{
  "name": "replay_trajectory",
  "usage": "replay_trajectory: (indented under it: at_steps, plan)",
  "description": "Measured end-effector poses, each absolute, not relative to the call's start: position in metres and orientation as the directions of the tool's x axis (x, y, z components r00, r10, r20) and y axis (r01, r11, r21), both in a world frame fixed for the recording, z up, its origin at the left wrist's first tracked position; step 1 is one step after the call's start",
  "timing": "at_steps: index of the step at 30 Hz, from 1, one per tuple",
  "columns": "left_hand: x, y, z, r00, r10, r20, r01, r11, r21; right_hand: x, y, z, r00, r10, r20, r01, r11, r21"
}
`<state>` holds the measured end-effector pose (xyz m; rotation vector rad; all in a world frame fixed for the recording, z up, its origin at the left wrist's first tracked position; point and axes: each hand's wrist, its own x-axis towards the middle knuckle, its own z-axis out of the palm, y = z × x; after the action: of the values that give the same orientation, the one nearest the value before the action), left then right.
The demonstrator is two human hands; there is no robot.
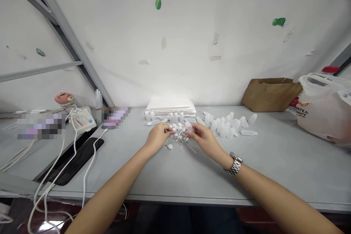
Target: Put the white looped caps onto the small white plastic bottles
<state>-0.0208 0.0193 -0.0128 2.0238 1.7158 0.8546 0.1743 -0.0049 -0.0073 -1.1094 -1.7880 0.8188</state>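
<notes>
My right hand (204, 137), with a metal watch on the wrist, is closed around a small translucent plastic bottle (189, 127). Fingers pinched, my left hand (159, 135) reaches into a small heap of white caps with strings (177, 136); what lies between its fingertips is too small to make out. One loose cap (170, 146) sits just in front of the heap. Behind my hands, several small bottles with caps (175, 117) stand in a row. To the right lies a pile of more translucent bottles (225, 126), some tipped over.
A stack of white sheets or flat boxes (171, 106) is against the wall. At the right are a brown paper bag (270, 95) and a white plastic bag (323, 109). On the left are a power strip (82, 119), a black phone-like slab (79, 161) and white cables (90, 164).
</notes>
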Motion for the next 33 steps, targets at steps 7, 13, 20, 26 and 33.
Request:
replay_trajectory:
  at_steps: [7,13,20,26,33]
  plan:
    - [-0.016,0.014,0.005,-0.122,0.956,0.267,0.306,-0.22,0.926,0.174,-0.005,-0.006,-0.265,0.901,0.344,0.447,0.431,-0.784]
    - [-0.009,0.008,0.01,-0.068,0.991,0.115,-0.056,-0.119,0.991,0.172,-0.006,-0.008,-0.321,0.887,0.333,0.456,0.453,-0.766]
    - [-0.009,0.02,-0.005,-0.172,0.971,0.164,-0.008,-0.168,0.986,0.172,-0.002,-0.016,-0.301,0.899,0.319,0.514,0.435,-0.739]
    - [-0.013,0.02,-0.005,-0.103,0.985,0.138,-0.165,-0.154,0.974,0.172,-0.002,-0.016,-0.294,0.9,0.321,0.52,0.432,-0.737]
    - [-0.005,0.014,-0.008,0.053,0.995,0.085,-0.231,-0.071,0.97,0.171,-0.005,-0.015,-0.323,0.885,0.334,0.508,0.46,-0.728]
